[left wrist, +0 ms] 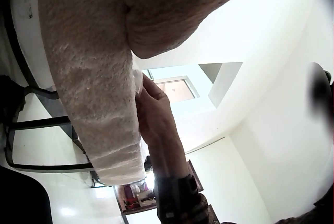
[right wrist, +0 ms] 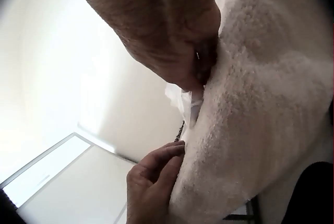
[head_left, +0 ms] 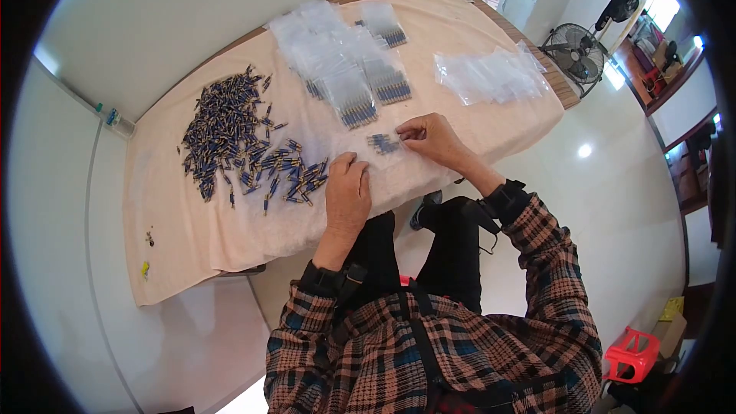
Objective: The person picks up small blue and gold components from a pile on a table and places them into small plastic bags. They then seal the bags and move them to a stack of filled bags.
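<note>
A small group of dark blue and gold pieces (head_left: 382, 143) lies near the table's front edge. Beside its right side is the right hand (head_left: 435, 142), fingers bent and fingertips close to the pieces; whether they pinch anything is unclear. The left hand (head_left: 349, 193) rests on the cloth left of the group, fingers loosely bent, with nothing visible in it. Many similar loose pieces (head_left: 222, 126) form a heap farther left. In the left wrist view the left hand (left wrist: 177, 10) is close up, the right hand (left wrist: 156, 117) beyond; the right wrist view shows the right hand (right wrist: 162, 25) above the left (right wrist: 151, 190).
Clear bags holding rows of pieces (head_left: 357, 113) overlap at the table's back middle. Flat clear bags (head_left: 491, 77) lie at the back right. A pale cloth (head_left: 184, 249) covers the table. A fan (head_left: 575, 54) and a red stool (head_left: 635, 354) stand on the floor to the right.
</note>
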The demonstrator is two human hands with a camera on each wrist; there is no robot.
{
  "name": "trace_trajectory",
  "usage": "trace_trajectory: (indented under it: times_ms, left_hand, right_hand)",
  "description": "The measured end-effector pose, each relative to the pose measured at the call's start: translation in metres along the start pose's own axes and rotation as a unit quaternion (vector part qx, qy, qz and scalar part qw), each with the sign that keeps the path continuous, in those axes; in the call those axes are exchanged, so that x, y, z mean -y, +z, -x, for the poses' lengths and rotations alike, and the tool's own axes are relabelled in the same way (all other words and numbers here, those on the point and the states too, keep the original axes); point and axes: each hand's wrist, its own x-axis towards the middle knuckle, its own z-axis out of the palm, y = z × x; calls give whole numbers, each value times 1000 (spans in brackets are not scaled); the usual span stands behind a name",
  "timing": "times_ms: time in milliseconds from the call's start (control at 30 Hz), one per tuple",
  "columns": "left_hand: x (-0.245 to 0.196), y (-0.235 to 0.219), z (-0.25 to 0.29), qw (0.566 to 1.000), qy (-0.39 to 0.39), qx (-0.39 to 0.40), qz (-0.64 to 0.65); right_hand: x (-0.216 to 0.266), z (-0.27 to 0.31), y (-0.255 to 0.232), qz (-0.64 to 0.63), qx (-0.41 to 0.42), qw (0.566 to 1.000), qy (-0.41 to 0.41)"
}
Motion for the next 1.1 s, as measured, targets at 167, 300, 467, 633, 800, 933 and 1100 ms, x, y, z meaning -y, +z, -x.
trace_trajectory:
  times_ms: [167, 300, 467, 633, 800, 933, 1100]
  left_hand:
    - [-1, -1, -1, 1000, 0, 1, -5]
    - [-3, -2, -1, 1000, 0, -2, 1]
    - [-2, -1, -1, 1000, 18, -7, 6]
    - [0, -1, 7, 998, 51, -42, 18]
    - [6, -47, 23, 994, 60, -62, -62]
    - [30, -85, 20, 984, -44, -60, -159]
    - [35, -90, 4, 992, 4, 6, -123]
  right_hand:
    - [5, 2, 6, -4, -38, 999, 9]
    - [6, 0, 8, 23, -58, 998, -3]
    - [3, -2, 6, 57, -48, 997, -18]
    - [-6, 1, -3, 4, -47, 996, -70]
    - [-6, 5, -4, -87, -67, 994, 7]
    - [-8, 4, -2, -78, -69, 995, 9]
    - [-2, 6, 5, -74, -112, 991, 9]
